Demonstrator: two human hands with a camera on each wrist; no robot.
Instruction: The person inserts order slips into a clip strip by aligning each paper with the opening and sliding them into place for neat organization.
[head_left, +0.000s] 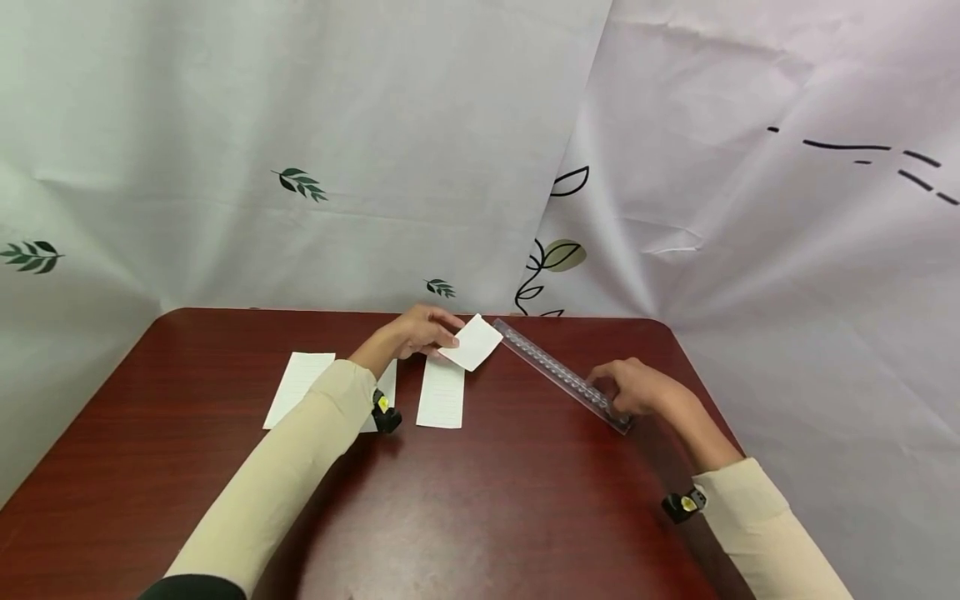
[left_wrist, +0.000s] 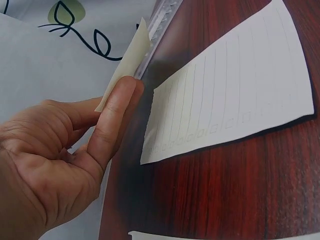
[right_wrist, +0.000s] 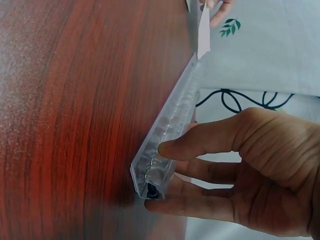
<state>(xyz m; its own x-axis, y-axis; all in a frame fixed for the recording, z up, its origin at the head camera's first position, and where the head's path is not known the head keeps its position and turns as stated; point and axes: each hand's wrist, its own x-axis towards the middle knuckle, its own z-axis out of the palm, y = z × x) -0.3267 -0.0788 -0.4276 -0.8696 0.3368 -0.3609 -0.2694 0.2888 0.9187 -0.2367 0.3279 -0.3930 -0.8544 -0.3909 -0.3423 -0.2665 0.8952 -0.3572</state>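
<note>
Below, surface (head_left: 465,517) seen across lower frame; clear plastic strip (head_left: 551,367) gripped right of centre by right hand's (head_left: 637,387) fingers; lined slips (head_left: 441,400) laid left of centre; small paper (head_left: 474,343) pinched centrally by left hand's (head_left: 420,330) fingers.

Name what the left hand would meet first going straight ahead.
Past the white paper it holds, the left hand would probably meet the clear plastic strip, but might pass above; depth is unclear.
</note>
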